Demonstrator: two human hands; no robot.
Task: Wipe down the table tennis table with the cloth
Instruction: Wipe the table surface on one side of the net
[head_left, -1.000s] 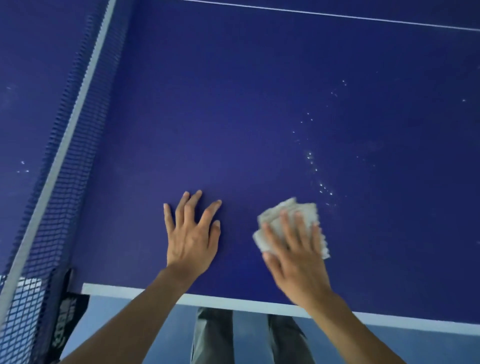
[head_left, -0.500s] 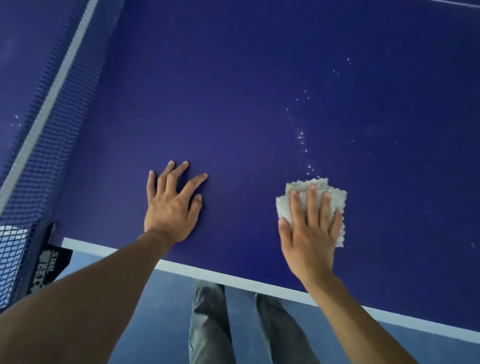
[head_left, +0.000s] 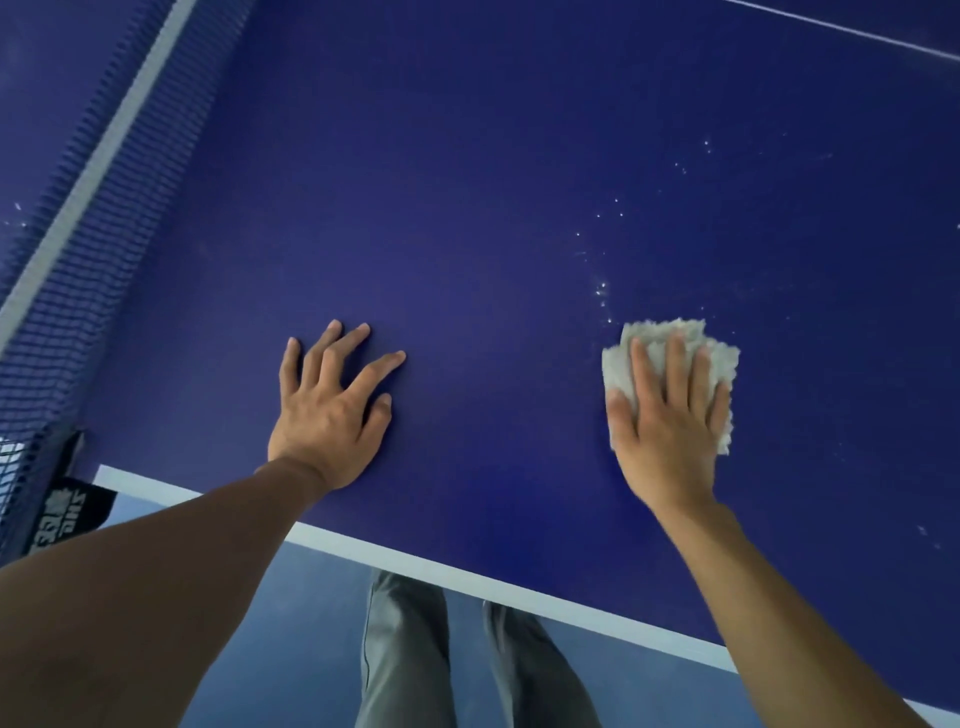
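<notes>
The dark blue table tennis table (head_left: 493, 208) fills most of the view, with its white edge line running along the near side. My right hand (head_left: 667, 421) lies flat with straight fingers on a folded white cloth (head_left: 719, 348) and presses it onto the surface near the front edge. My left hand (head_left: 330, 410) rests flat on the table to the left, fingers spread, holding nothing. A trail of small white specks (head_left: 602, 291) lies on the surface just beyond the cloth and runs away to the upper right.
The net (head_left: 93, 218) with its white top band crosses the left side, fixed to a black post clamp (head_left: 62, 514) at the table's edge. My grey-trousered legs (head_left: 410, 649) stand on a blue floor below the edge. A thin white line (head_left: 841, 31) crosses the far right.
My right hand has slid the cloth to the right along the front of the table, widening the gap to my left hand, which has stayed planted on the surface.
</notes>
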